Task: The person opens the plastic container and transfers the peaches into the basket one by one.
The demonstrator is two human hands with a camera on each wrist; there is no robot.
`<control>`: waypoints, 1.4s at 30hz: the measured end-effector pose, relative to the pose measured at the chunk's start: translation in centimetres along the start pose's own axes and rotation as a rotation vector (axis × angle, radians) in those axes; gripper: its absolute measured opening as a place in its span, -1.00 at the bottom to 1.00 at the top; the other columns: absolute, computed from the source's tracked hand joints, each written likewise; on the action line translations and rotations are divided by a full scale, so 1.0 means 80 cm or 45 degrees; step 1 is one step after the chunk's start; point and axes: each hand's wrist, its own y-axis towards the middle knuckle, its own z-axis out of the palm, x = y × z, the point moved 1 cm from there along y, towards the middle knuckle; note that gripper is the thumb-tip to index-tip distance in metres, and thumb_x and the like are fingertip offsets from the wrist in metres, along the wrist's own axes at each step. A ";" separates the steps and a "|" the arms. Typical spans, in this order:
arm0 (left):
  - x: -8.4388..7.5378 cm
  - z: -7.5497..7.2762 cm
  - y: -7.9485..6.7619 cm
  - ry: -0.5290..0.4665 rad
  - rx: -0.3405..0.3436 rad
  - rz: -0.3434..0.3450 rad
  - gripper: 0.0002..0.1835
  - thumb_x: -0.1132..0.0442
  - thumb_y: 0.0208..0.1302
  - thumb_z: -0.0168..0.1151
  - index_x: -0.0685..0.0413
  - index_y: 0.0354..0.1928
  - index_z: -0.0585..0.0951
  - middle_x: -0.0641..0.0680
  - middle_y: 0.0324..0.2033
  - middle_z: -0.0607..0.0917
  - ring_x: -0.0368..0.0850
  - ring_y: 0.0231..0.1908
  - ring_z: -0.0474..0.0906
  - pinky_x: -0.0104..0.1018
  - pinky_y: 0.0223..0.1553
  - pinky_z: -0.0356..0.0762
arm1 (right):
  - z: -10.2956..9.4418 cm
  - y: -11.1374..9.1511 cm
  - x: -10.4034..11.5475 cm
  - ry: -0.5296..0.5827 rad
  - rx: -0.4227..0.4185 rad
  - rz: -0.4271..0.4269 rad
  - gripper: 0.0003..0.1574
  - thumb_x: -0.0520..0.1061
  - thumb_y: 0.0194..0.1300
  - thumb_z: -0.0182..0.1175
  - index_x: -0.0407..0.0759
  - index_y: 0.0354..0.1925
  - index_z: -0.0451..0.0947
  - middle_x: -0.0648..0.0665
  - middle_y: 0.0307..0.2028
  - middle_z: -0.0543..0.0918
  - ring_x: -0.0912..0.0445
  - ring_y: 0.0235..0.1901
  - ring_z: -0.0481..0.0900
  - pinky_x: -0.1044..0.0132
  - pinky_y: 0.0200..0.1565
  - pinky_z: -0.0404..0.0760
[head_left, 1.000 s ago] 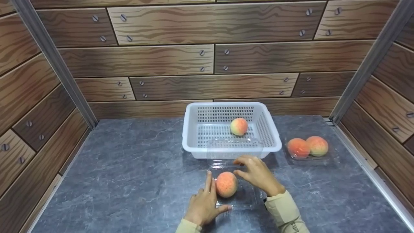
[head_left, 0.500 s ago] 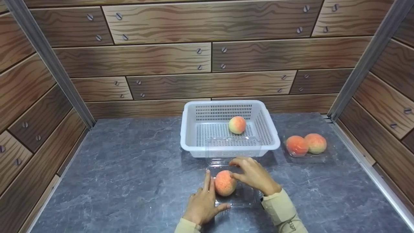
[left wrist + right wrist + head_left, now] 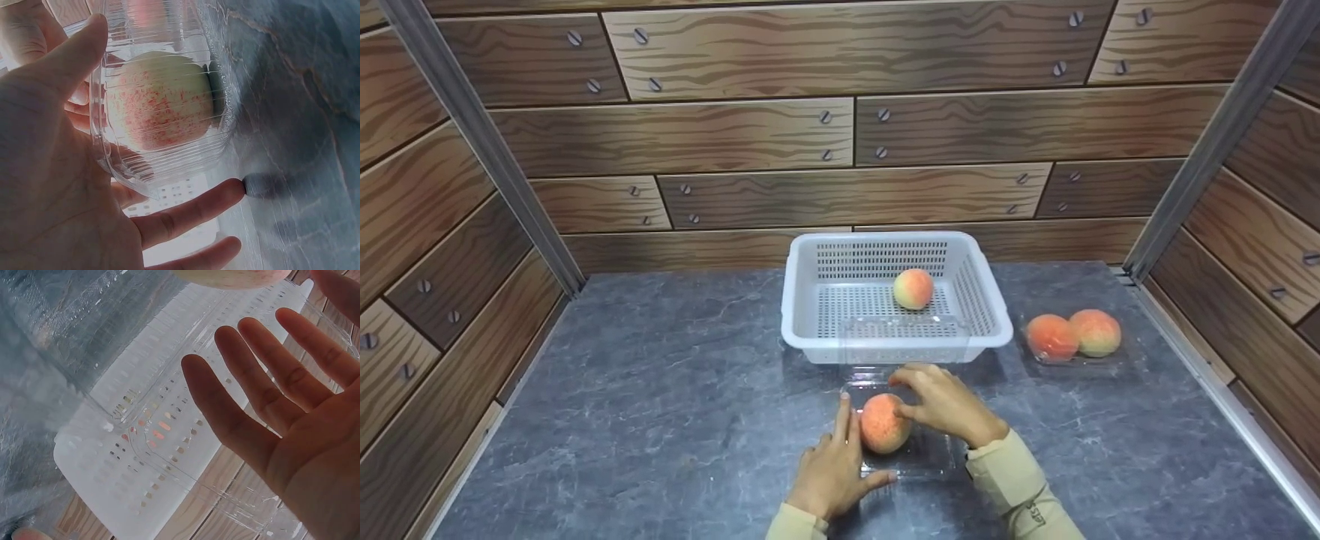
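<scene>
A peach [image 3: 884, 425] sits toward the left side of a clear plastic clamshell box [image 3: 937, 459], whose lid is folded back against a white basket. My left hand [image 3: 826, 474] lies along the box's left side, fingers extended and thumb by the near edge. Through the ribbed wall, the left wrist view shows the same peach [image 3: 163, 101]. Over the box's right part hovers my right hand [image 3: 949, 405], thumb close beside the peach in the head view; contact is unclear. In the right wrist view its fingers [image 3: 259, 382] are spread and loosely bent, holding nothing.
The white slotted basket [image 3: 795, 319] stands behind the box with one peach [image 3: 913, 289] in it. At right, another clear box [image 3: 1121, 366] holds two peaches [image 3: 1051, 337]. Wood-patterned walls [image 3: 735, 135] enclose the grey marbled tabletop [image 3: 660, 390].
My right hand has shifted slightly left, its thumb now nearer the peach. The left hand and the box keep their places; the head view has moved a little.
</scene>
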 end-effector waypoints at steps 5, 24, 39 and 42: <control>-0.001 0.000 0.001 0.006 0.016 -0.004 0.11 -0.44 -0.05 0.04 0.31 0.34 0.11 0.19 0.39 -0.15 0.25 0.01 0.42 0.11 -0.18 0.46 | 0.000 0.000 0.001 -0.033 0.011 -0.009 -0.59 -0.15 -0.05 0.36 -0.20 -0.15 0.57 -0.13 -0.18 0.61 -0.04 -0.16 0.55 0.06 -0.10 0.51; 0.000 0.000 -0.001 0.018 -0.048 0.014 0.10 -0.43 -0.04 0.05 0.32 0.33 0.13 0.20 0.38 -0.09 0.23 -0.04 0.45 0.09 -0.22 0.48 | 0.007 0.003 0.011 -0.051 0.177 -0.029 -0.38 -0.16 -0.06 0.37 -0.25 0.02 0.48 -0.29 0.01 0.49 -0.16 -0.04 0.47 -0.07 -0.04 0.45; -0.001 0.000 -0.001 0.018 -0.051 0.012 0.13 -0.48 -0.07 -0.01 0.32 0.33 0.14 0.20 0.38 -0.07 0.27 -0.03 0.45 0.11 -0.23 0.47 | 0.015 0.006 0.018 -0.088 0.259 -0.075 -0.36 -0.17 -0.12 0.37 -0.20 0.03 0.50 -0.23 0.00 0.49 -0.12 -0.06 0.49 -0.01 -0.07 0.49; -0.001 -0.002 -0.002 0.021 -0.057 0.018 0.13 -0.48 -0.07 -0.01 0.33 0.32 0.15 0.20 0.38 -0.06 0.24 -0.05 0.46 0.09 -0.25 0.48 | 0.015 0.008 0.020 -0.080 0.296 -0.061 -0.36 -0.19 -0.11 0.36 -0.20 0.04 0.50 -0.25 0.03 0.47 -0.13 -0.03 0.47 -0.02 -0.06 0.49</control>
